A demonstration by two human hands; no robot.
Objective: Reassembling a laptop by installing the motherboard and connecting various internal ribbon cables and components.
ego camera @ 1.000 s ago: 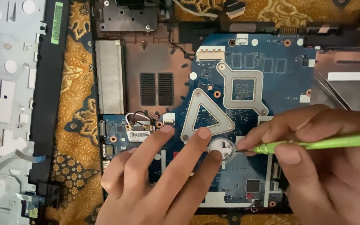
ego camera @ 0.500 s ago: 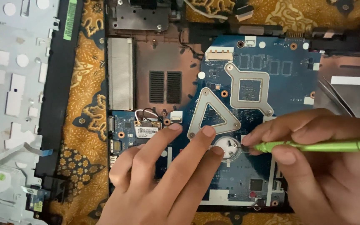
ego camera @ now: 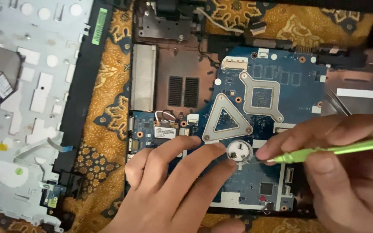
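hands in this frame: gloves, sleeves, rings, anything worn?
Both are bare. The left hand shows no glove, ring or band on the fingers and back that are in view. The right hand is likewise uncovered, no ring or strap visible. No sleeve or cuff reaches into the picture on either side; the wrists run off the frame edges, so anything worn further up cannot be seen.

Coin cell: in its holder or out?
In. The round silver coin cell sits inside its ring holder on the blue board, green tool tip at its edge.
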